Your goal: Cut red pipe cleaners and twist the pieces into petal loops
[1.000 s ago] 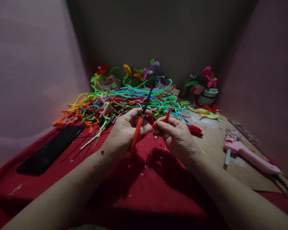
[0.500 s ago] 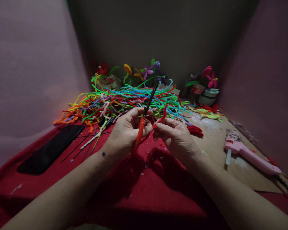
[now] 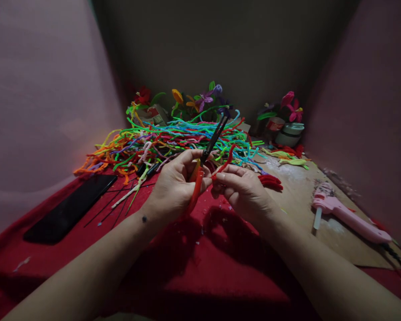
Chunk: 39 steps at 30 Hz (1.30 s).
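Orange-handled tool (image 3: 196,188) swung rightward, handles parted

Left hand (image 3: 172,183) gripped it; right hand (image 3: 249,191) pinched a red fuzzy stem (image 3: 228,161) between thumb and finger, just beside the left fingertips (image 3: 206,182). Coloured stem pile (image 3: 177,133) lay beyond.

Craft workspace, prob. home or small workshop, w/ fuzzy stems (image 3: 187,138), glue gun (image 3: 347,216), handmade flowers (image 3: 205,100), red-cloth tabletop (image 3: 200,272)

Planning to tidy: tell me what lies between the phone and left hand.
Between the phone and left hand, the head view mainly shows thin black rods, a cream stem and a green stem.
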Available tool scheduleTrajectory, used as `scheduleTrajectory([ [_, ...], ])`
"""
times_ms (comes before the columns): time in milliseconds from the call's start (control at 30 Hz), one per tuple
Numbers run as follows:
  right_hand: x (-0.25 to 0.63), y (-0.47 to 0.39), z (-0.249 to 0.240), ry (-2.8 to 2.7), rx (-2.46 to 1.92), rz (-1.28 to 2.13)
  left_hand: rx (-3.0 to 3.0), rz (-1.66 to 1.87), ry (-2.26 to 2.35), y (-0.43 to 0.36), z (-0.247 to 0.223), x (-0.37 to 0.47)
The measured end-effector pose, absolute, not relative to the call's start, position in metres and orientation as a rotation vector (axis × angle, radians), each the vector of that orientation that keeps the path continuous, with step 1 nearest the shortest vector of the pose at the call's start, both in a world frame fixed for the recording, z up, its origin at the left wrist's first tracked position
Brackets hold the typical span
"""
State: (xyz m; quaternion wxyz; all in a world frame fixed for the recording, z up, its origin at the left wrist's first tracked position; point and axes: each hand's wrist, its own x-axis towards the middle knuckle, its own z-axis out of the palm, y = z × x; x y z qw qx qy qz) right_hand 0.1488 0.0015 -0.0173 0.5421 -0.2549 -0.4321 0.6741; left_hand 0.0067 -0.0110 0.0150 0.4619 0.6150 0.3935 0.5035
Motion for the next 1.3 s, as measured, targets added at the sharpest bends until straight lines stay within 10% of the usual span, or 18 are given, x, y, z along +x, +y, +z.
scheduleTrajectory([
  [1300,0.163,0.019,-0.015,-0.724,-0.592,1.408,2.903,0.515,1.911,-0.005,-0.01,0.0],
])
